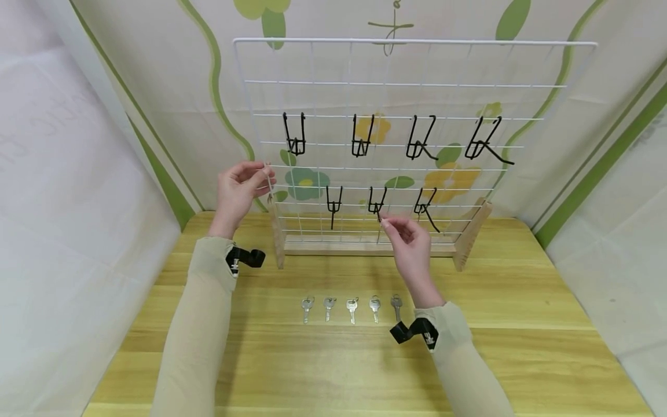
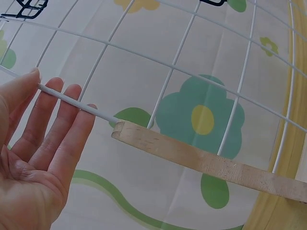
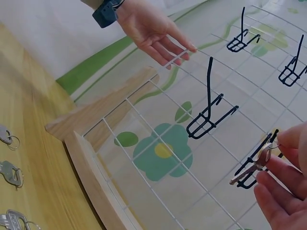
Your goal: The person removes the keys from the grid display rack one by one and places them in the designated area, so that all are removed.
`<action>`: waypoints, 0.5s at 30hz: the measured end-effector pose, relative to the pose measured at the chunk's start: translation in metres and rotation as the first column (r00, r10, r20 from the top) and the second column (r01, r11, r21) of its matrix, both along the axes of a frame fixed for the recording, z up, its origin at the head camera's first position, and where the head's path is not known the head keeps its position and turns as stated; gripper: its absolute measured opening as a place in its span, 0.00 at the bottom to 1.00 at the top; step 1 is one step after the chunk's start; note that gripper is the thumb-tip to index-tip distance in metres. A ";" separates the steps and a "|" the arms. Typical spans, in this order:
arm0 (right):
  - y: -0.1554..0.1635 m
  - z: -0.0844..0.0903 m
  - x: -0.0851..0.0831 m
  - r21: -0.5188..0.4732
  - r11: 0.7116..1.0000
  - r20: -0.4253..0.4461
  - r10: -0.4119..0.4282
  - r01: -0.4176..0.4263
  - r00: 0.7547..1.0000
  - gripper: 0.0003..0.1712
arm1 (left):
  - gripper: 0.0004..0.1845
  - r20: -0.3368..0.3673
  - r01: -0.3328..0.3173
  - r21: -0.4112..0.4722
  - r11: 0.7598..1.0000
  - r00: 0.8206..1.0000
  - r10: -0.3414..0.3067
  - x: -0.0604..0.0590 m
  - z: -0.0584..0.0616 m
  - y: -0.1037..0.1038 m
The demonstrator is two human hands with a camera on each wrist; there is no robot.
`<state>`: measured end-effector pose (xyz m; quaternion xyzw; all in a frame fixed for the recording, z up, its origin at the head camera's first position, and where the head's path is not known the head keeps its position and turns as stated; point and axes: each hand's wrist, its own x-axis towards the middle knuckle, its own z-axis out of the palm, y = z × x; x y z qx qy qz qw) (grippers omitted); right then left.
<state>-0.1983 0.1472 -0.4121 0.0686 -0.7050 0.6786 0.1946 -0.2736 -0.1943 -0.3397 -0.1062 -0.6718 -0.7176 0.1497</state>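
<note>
A white wire grid rack [image 1: 417, 41] stands upright in wooden feet. My left hand [image 1: 237, 191] holds its left side wire, thumb on one side and fingers on the other, as the left wrist view shows [image 2: 43, 158]. My right hand [image 1: 413, 246] is at the lower middle black hook [image 1: 376, 200]. In the right wrist view, its thumb and fingers pinch a key [image 3: 261, 160] by the small ring at its head. The key overlaps the hook there, its blade pointing away from the fingers.
Several silver keys [image 1: 352, 310] with rings lie in a row on the wooden table [image 1: 323, 370] before the rack. Other black hooks [image 1: 296, 139] hang in an upper and a lower row. A wooden foot [image 1: 471, 234] supports the rack's right side. Flowered cloth hangs behind.
</note>
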 end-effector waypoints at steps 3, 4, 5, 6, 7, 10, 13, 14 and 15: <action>0.001 0.001 0.004 0.010 1.000 0.005 0.000 0.000 1.000 0.11 | 0.08 0.004 0.005 0.006 1.000 1.000 -0.005 0.000 0.001 0.000; 0.001 0.001 0.005 0.012 1.000 0.009 -0.002 0.001 1.000 0.11 | 0.08 0.005 0.004 0.007 1.000 1.000 -0.005 0.000 0.001 0.000; 0.001 0.001 0.006 0.013 1.000 0.012 -0.004 0.004 1.000 0.11 | 0.07 0.005 0.005 0.007 1.000 1.000 -0.005 0.000 0.001 0.000; 0.001 0.001 0.007 0.015 1.000 0.013 -0.009 0.009 1.000 0.10 | 0.07 0.006 0.004 0.010 1.000 1.000 -0.004 0.000 0.001 0.000; 0.001 0.002 0.008 0.016 1.000 0.012 -0.014 0.013 1.000 0.10 | 0.07 0.006 0.003 0.012 1.000 1.000 -0.003 0.000 0.000 0.000; 0.001 0.003 0.011 0.023 0.999 -0.003 -0.022 0.022 1.000 0.09 | 0.06 0.003 0.000 0.007 1.000 1.000 0.000 0.000 0.000 -0.001; 0.002 0.004 0.017 0.019 1.000 -0.017 -0.021 0.021 1.000 0.08 | 0.06 0.002 -0.002 0.005 1.000 1.000 0.002 0.001 0.000 -0.001; 0.003 0.005 0.019 0.019 1.000 -0.019 -0.022 0.022 1.000 0.08 | 0.06 0.003 0.000 0.005 1.000 1.000 0.000 0.001 0.000 -0.001; 0.003 0.006 0.021 0.017 1.000 -0.021 -0.021 0.021 1.000 0.08 | 0.07 0.001 -0.002 0.001 1.000 1.000 0.002 0.001 0.000 -0.001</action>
